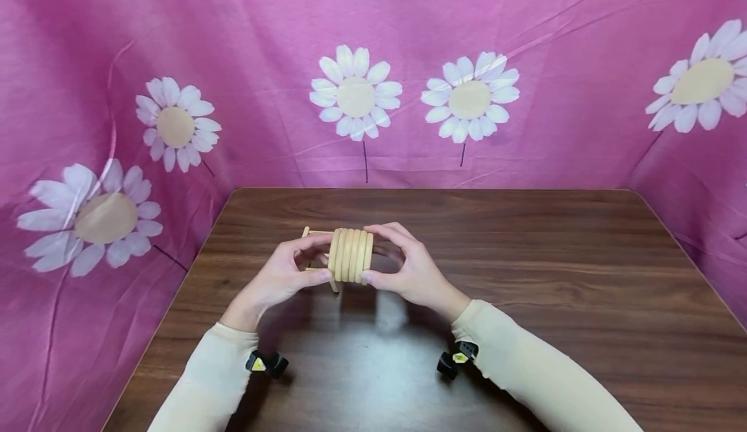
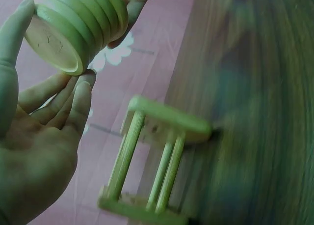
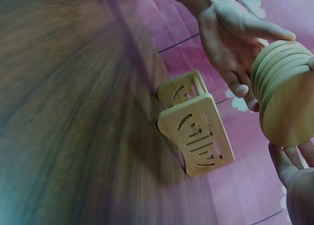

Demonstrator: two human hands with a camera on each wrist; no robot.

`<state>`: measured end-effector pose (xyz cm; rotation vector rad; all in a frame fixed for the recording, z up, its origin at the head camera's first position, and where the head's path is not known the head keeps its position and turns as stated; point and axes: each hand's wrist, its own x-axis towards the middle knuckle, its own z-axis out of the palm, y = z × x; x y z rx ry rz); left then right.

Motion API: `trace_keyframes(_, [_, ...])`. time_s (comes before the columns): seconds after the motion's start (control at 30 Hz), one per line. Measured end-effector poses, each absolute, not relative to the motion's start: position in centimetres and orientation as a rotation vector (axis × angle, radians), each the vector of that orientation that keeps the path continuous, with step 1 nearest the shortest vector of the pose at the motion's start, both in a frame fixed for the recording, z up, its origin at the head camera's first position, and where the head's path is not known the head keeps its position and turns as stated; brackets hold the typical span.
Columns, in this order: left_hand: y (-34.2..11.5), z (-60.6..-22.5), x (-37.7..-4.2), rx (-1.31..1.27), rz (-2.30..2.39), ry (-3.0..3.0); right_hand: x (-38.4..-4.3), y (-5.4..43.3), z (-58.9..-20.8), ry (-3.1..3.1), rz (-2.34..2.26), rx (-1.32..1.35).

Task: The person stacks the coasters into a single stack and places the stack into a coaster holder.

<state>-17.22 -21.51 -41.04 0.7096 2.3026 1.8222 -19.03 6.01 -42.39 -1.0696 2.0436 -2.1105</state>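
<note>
Both hands hold a stack of several round wooden coasters (image 1: 351,255) above the table, on edge in a row. My left hand (image 1: 284,270) grips the stack's left end, thumb on the near side and fingers on the far side. At the other end my right hand (image 1: 415,266) grips it the same way. In the left wrist view, a dark line marking shows on the end coaster (image 2: 54,45). A wooden holder (image 3: 196,134) with cut-out side panels and round rods stands on the table; the left hand and the stack partly hide it in the head view.
The dark wood-grain table (image 1: 525,276) reaches back to a pink cloth (image 1: 262,62) with white flowers, which hangs behind it and along the sides. Black wrist cameras (image 1: 448,362) sit below both wrists.
</note>
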Motion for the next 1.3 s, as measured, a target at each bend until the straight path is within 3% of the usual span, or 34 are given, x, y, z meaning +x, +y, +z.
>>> trace_keyframes(0.73, [-27.8,-42.9,-19.3,0.764,1.811,2.366,-22.5,-0.2,-43.6,2.097,-2.017,-1.111])
trace_keyframes(1.3, [-29.5,-44.4,-20.2,0.676,1.744,2.341,-23.4,-0.9,-44.5,2.433,-1.683,-1.117])
